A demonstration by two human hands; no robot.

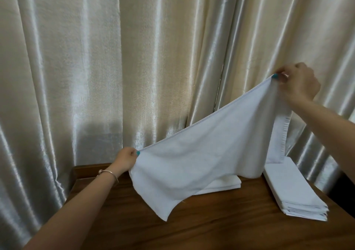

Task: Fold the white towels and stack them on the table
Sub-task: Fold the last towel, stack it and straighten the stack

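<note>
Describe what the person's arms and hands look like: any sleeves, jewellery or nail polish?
Both forearms are bare, with no sleeves in view. The left hand has a thin metal bangle with a small bead at the wrist. The nails on both hands are painted teal. The right hand shows no wristwear.

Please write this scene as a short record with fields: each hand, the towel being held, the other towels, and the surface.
left hand: pinches lower corner of the held towel
right hand: pinches upper corner, raised higher
held towel: white, unfolded, stretched slanting above the table
stack on right: several folded white towels
folded towel in middle: partly hidden behind held towel
table: dark wood
background: cream curtain
</note>
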